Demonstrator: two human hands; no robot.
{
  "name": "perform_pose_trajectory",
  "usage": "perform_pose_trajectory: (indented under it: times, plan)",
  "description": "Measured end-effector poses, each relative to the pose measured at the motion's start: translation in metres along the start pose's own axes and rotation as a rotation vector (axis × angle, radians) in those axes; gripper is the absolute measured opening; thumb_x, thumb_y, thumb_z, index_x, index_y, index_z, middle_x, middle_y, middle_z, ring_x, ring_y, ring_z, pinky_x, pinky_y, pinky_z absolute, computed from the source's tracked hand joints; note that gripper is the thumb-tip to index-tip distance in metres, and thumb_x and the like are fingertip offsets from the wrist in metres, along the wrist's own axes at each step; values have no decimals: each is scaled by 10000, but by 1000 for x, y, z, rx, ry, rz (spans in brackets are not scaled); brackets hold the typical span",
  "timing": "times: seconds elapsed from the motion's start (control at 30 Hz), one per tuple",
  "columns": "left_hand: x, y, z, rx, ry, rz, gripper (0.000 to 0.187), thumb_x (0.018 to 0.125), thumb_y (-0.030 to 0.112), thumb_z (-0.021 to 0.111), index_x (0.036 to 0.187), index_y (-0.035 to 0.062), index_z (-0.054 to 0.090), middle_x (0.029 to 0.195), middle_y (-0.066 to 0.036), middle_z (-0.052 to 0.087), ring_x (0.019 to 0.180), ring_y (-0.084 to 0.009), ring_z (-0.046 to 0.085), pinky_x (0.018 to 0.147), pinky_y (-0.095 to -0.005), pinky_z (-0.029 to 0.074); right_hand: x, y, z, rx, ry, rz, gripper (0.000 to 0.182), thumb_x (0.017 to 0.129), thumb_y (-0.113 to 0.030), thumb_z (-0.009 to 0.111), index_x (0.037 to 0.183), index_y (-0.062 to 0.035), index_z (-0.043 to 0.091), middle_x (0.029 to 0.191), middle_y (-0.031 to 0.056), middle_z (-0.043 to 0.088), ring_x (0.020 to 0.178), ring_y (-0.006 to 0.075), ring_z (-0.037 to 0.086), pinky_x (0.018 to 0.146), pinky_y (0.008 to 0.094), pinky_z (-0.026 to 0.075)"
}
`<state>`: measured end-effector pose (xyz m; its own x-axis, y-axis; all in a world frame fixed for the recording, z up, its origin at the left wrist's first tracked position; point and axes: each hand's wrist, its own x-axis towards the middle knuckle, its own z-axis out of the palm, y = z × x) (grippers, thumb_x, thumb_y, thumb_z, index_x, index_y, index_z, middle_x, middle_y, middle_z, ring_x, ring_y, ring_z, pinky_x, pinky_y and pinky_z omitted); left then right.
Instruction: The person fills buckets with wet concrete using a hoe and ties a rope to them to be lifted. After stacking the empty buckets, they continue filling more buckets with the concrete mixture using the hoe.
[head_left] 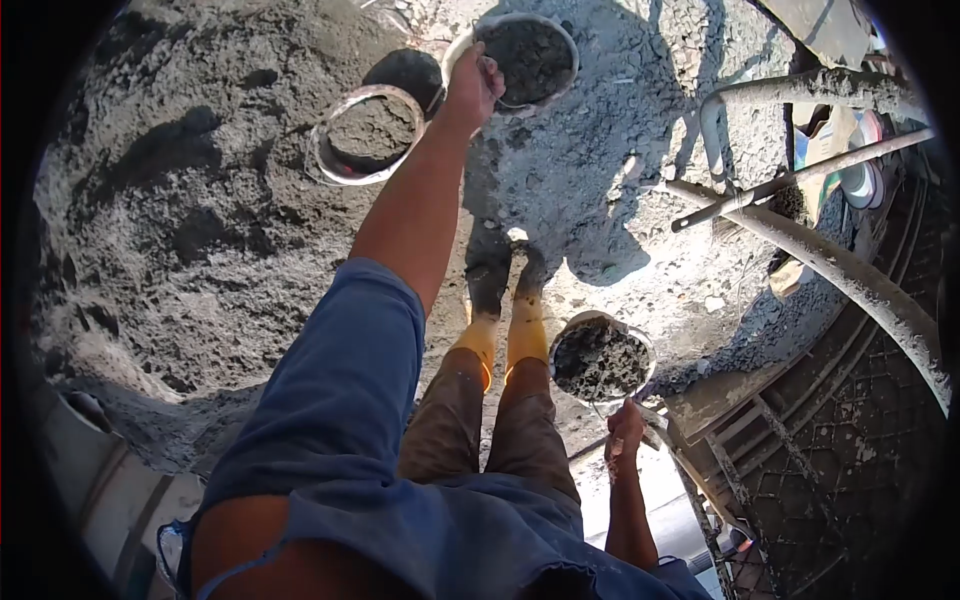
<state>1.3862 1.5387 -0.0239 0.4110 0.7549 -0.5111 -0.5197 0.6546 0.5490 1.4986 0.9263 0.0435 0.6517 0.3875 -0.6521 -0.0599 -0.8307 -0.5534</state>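
Note:
My left hand (475,88) reaches far forward and is closed at the near left rim of a bucket (572,85) holding dark grey wet mix. Whether its fingers grip the rim or a handle is hard to make out. Down at my right side, my right hand (626,428) is closed on the handle of another bucket (652,352), which is filled with dark, lumpy mix and sits beside my boots. A third bucket (318,150), with paler grey mix inside, stands to the left of my left forearm.
A broad heap of grey wet mix (200,250) covers the left side. My yellow boots (527,330) stand on rough, splattered ground. Thick mix-coated pipes (830,255) cross at the right. Below them lies a metal mesh frame (830,460). A metal drum-like shape (130,490) is at lower left.

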Motion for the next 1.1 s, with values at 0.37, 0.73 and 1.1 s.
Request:
perform_pose_trajectory:
  times: [0.37,0.73,1.1]
  plan:
    - [-14,6,-12,536,-100,-139,395,955,451,378,967,93,545,1031,-87,615,1024,-211,543,947,-351,343,6,-145,55,-26,-254,28,426,915,-250,513,595,0,386,519,28,341,536,108,316,496,347,278]
    - [-346,-37,-231,517,652,-194,354,922,359,454,1087,71,579,1001,-76,656,843,-133,616,687,-248,462,29,-251,194,-393,-532,-241,445,869,-391,511,669,3,570,630,202,569,618,354,567,604,437,405]
    - [-782,-231,-90,-16,1156,-919,426,888,460,474,1081,90,559,1023,-94,628,897,-232,592,784,-369,434,58,-246,352,-136,-666,-510,417,885,-357,509,703,16,556,573,162,499,538,261,444,571,386,371]
